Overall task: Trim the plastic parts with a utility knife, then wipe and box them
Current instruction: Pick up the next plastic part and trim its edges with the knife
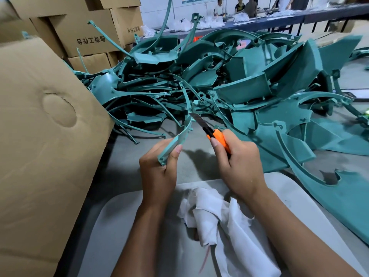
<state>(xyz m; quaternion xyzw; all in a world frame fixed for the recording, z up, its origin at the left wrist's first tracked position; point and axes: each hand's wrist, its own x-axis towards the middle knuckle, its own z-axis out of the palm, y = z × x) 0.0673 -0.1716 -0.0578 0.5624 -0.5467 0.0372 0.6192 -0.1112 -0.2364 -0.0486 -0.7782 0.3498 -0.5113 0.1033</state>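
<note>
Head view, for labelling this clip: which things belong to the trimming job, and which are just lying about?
In the job:
left hand gripping curved strip
right hand gripping knife
white cloth
pile of plastic parts
big box

Lying about:
stacked boxes
far tables

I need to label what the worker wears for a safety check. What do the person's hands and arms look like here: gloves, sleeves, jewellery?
Both the left hand and the right hand are bare, without gloves. The forearms are uncovered as far as the frame's lower edge, no sleeve showing. No watch, ring or bracelet is visible. Fingernails are short and unpainted.
</note>
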